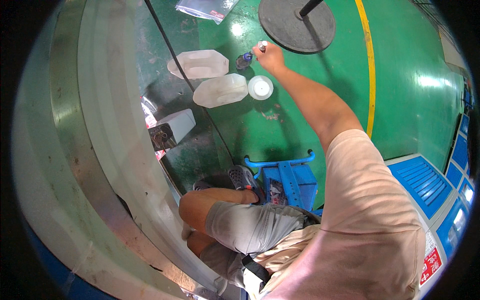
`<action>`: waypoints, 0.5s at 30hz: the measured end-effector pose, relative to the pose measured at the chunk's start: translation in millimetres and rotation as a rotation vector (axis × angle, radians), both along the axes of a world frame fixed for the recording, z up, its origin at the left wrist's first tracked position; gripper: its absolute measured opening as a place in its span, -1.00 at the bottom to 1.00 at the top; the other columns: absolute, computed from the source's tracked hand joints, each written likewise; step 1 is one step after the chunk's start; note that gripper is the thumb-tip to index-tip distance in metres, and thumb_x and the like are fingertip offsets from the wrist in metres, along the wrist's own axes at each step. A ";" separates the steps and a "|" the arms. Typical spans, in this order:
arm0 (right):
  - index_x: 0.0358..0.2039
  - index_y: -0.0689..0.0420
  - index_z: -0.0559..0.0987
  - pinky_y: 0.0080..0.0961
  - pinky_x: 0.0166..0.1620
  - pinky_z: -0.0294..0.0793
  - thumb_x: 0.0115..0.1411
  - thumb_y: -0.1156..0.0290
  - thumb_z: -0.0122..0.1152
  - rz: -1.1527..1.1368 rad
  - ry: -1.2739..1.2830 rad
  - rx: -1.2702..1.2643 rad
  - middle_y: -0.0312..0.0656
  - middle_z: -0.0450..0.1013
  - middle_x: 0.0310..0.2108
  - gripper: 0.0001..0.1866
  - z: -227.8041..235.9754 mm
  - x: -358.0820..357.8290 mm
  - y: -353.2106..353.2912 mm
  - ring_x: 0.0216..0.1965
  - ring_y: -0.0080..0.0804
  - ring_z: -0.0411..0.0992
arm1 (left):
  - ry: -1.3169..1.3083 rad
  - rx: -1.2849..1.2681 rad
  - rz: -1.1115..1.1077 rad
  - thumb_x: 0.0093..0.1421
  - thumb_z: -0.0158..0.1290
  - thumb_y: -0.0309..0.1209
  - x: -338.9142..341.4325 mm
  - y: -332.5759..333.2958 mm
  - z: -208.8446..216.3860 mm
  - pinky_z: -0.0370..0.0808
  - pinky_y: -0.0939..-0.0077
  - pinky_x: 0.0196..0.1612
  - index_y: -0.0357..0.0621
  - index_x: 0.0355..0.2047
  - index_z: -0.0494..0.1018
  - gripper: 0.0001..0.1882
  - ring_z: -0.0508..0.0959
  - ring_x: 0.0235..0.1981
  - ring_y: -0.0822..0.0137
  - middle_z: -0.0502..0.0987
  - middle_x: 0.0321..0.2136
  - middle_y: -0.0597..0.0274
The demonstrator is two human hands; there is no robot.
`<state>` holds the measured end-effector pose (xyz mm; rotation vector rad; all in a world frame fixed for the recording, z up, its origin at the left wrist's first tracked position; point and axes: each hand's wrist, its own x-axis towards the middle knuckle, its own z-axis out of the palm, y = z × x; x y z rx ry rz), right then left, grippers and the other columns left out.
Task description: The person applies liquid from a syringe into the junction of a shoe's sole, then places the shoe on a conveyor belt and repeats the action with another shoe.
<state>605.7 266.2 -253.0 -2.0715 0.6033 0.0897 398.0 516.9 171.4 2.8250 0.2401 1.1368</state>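
My right hand [270, 58] reaches far out over the green floor, its fingers closed around a small object with a whitish end [262, 45]. The fingers hide most of that object, so its kind does not show. Just left of the hand is a small dark bottle with a blue collar [243, 61]; I cannot tell whether the fingers touch it. Nearer to me are a round white container [260, 88] and two translucent plastic jugs [220, 90], [202, 64] lying side by side. My left hand is out of view.
A black cable [172, 55] crosses the floor. A round grey base with a pole [297, 26] stands beyond my hand, near a clear plastic bag [206, 8]. A white box-shaped container [181, 125] is at left. A blue stool-like frame [289, 180] stands by my legs, beside a large pale machine [107, 125].
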 end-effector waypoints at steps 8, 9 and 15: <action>-0.49 0.18 0.50 -0.28 -0.30 0.36 -0.01 0.19 0.06 -0.079 -0.056 0.119 -0.02 0.46 -0.48 -0.72 1.0 -7.1 1.3 -0.37 -0.08 0.42 | 0.007 -0.001 0.005 -0.18 0.22 -0.02 -2.7 0.5 0.3 0.48 0.38 -0.33 -0.50 -0.20 0.30 -0.24 0.50 -0.34 0.19 0.46 -0.36 -0.09; -0.50 0.18 0.50 -0.28 -0.31 0.36 -0.01 0.20 0.06 -0.078 -0.053 0.125 -0.02 0.46 -0.48 -0.72 1.3 -7.6 1.7 -0.38 -0.09 0.42 | 0.007 -0.003 0.006 -0.18 0.22 -0.02 -3.6 0.5 0.6 0.48 0.38 -0.33 -0.50 -0.20 0.30 -0.24 0.50 -0.34 0.19 0.46 -0.36 -0.09; -0.51 0.16 0.50 -0.37 -0.37 0.37 0.00 0.22 0.08 -0.085 -0.072 0.101 -0.10 0.46 -0.53 -0.75 -3.6 -6.9 1.0 -0.46 -0.22 0.43 | 0.009 -0.001 0.005 -0.19 0.22 -0.03 -5.1 0.0 0.0 0.48 0.38 -0.33 -0.50 -0.20 0.30 -0.25 0.49 -0.34 0.19 0.46 -0.36 -0.09</action>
